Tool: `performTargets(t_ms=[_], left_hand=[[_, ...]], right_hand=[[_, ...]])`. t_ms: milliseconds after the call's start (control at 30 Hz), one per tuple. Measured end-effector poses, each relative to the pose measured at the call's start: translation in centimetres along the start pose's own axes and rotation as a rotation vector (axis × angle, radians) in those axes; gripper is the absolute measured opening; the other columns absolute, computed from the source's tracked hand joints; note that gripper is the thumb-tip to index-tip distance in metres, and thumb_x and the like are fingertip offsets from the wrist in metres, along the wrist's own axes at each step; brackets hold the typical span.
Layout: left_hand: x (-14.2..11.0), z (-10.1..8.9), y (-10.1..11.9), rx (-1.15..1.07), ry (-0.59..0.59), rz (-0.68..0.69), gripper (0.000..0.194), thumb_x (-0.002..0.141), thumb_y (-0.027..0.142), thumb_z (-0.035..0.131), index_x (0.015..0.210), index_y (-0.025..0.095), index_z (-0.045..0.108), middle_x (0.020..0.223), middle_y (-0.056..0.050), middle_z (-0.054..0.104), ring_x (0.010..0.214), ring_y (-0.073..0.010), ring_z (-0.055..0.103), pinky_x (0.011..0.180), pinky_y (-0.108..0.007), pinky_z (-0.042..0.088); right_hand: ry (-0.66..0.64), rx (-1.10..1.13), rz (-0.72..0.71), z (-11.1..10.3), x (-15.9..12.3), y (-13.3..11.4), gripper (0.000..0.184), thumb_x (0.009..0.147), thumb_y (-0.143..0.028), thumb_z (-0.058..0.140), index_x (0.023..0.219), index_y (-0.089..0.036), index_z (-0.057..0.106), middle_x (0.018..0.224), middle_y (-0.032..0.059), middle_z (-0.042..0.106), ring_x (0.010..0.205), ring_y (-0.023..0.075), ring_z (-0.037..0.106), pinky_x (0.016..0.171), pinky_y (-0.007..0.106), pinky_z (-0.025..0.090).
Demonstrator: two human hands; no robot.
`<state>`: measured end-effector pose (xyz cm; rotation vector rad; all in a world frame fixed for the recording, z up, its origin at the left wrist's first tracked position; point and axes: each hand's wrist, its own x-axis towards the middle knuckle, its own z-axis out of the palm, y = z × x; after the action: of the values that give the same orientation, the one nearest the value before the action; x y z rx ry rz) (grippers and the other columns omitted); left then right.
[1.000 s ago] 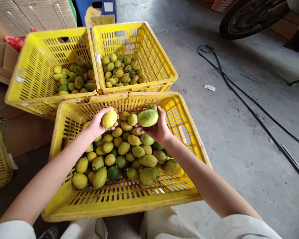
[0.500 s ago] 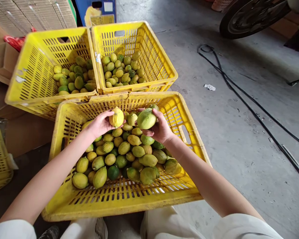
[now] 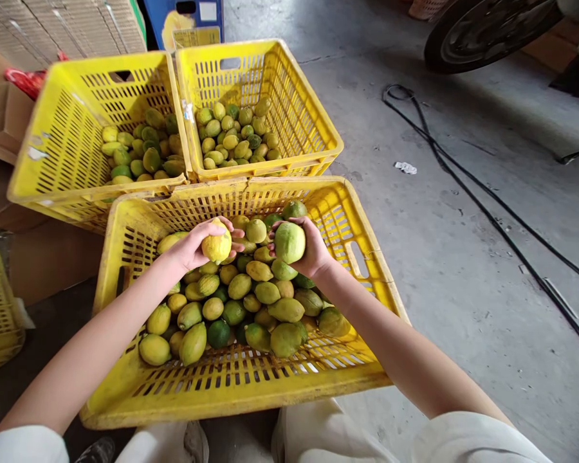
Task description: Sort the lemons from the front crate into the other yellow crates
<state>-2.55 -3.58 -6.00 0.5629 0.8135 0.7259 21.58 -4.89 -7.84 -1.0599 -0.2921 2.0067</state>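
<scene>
My left hand (image 3: 199, 245) is closed around a yellow lemon (image 3: 217, 246), its thumb over the top and some fingertips reaching out to the right. In my right hand (image 3: 314, 247) is a pale green lemon (image 3: 289, 242), turned with one end toward me. Both hands are above the near yellow crate (image 3: 212, 402), over a pile of green and yellow lemons (image 3: 240, 287). A darker green lemon (image 3: 294, 209) lies just beyond my right hand. The palms and several fingers are hidden behind the held fruit.
Behind stand a left yellow crate (image 3: 53, 138) and a right yellow crate (image 3: 313, 109), each with lemons at the bottom. Cardboard (image 3: 43, 263) lies at the left. A black cable (image 3: 468, 183) runs across the floor at right, below a wheel (image 3: 482, 32).
My left hand has shifted slightly left and down and tilted the yellow lemon. My right hand has turned the green lemon from lying lengthwise to end-on.
</scene>
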Motion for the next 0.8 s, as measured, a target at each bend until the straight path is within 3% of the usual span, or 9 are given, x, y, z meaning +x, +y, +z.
performTargets(t_ms=[67,167,300,400,500,600,700,800], left_hand=[[0.0,0.1,0.1,0.016,-0.044,-0.03,0.023,0.069,0.031,0.081,0.077,0.014,0.068,0.072,-0.006,0.068,0.056,-0.0192,0.067,0.052,-0.031,0.056],[0.0,0.2,0.4,-0.054,0.015,-0.041,0.027,0.078,0.039,0.07,0.079,0.013,0.069,0.072,-0.009,0.069,0.06,-0.0228,0.069,0.054,-0.035,0.059],[0.1,0.1,0.9,-0.145,0.126,-0.058,0.027,0.08,0.026,0.056,0.098,0.012,0.07,0.088,-0.014,0.074,0.087,-0.0317,0.076,0.074,-0.046,0.065],[0.2,0.2,0.8,-0.075,0.152,-0.082,0.029,0.081,0.017,0.059,0.107,0.012,0.07,0.095,-0.015,0.075,0.094,-0.0297,0.076,0.079,-0.041,0.065],[0.1,0.6,0.3,-0.01,0.117,-0.082,0.022,0.087,0.024,0.069,0.106,0.012,0.07,0.09,-0.012,0.074,0.081,-0.0229,0.074,0.069,-0.032,0.063],[0.1,1.0,-0.2,-0.058,0.137,-0.103,0.019,0.087,0.031,0.073,0.096,0.014,0.068,0.08,-0.008,0.071,0.067,-0.0186,0.07,0.062,-0.031,0.063],[0.2,1.2,-0.2,-0.082,0.234,-0.108,0.013,0.083,0.022,0.071,0.092,0.015,0.065,0.082,-0.006,0.072,0.068,-0.0192,0.073,0.067,-0.034,0.065],[0.4,1.0,0.0,-0.03,0.27,-0.136,0.008,0.084,0.022,0.066,0.087,0.015,0.064,0.072,-0.006,0.07,0.051,-0.015,0.066,0.046,-0.023,0.052]], right_hand=[[0.001,-0.033,0.03,0.1,0.0,0.2,0.026,0.072,-0.043,0.062,0.09,-0.024,0.063,0.078,0.008,0.073,0.076,0.0289,0.071,0.059,0.039,0.059],[-0.026,-0.09,0.012,0.0,0.0,0.4,0.033,0.073,-0.046,0.067,0.099,-0.025,0.066,0.077,0.0076,0.073,0.074,0.0295,0.07,0.057,0.04,0.057],[-0.026,-0.121,0.014,-0.1,0.0,0.5,0.036,0.071,-0.046,0.07,0.101,-0.027,0.067,0.077,0.0078,0.072,0.075,0.0304,0.07,0.053,0.038,0.055],[0.017,-0.097,0.018,0.0,0.0,0.4,0.033,0.073,-0.045,0.068,0.1,-0.026,0.067,0.079,0.0085,0.074,0.08,0.0312,0.072,0.056,0.04,0.058],[0.004,-0.057,0.015,0.0,-0.1,0.1,0.036,0.078,-0.048,0.063,0.104,-0.023,0.067,0.086,0.0096,0.075,0.088,0.0327,0.074,0.067,0.044,0.064],[-0.08,-0.04,0.01,0.1,-0.2,-0.2,0.034,0.076,-0.037,0.063,0.105,-0.02,0.068,0.093,0.0099,0.076,0.095,0.0318,0.074,0.074,0.043,0.065],[-0.138,-0.068,-0.016,0.1,-0.3,0.1,0.032,0.073,-0.027,0.072,0.105,-0.019,0.069,0.097,0.0079,0.076,0.092,0.0256,0.074,0.075,0.036,0.065],[-0.145,-0.082,-0.053,0.3,-0.4,0.9,0.04,0.071,-0.031,0.086,0.106,-0.023,0.068,0.096,0.0023,0.074,0.081,0.0192,0.072,0.067,0.031,0.065]])
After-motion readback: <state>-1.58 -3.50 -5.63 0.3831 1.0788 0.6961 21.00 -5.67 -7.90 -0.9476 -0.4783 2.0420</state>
